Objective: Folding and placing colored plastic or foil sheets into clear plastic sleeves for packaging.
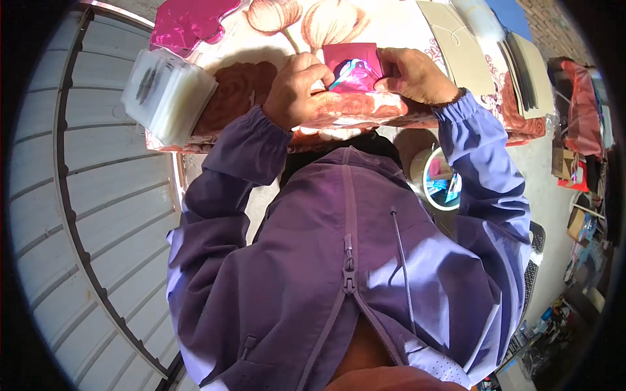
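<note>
Between my hands, at the table's near edge, is a small shiny magenta foil piece [358, 79] with blue and silvery reflections. Behind it shows a darker magenta square part [350, 51]; whether the two are joined I cannot tell. My right hand [420, 77] grips the foil's right edge between thumb and fingers. At its left side my left hand [297, 88] is closed, fingertips pinched by the edge. A whitish bit shows at those fingertips, too small to name. Under both hands lies a red and cream flowered tablecloth [378, 107].
A stack of clear plastic sleeves [168, 98] stands on the left, with magenta foil sheets [189, 26] beyond. Beige card [460, 49] and a stack of boards [527, 78] lie right. Below the edge is a white bucket [417, 171] holding shiny blue scraps.
</note>
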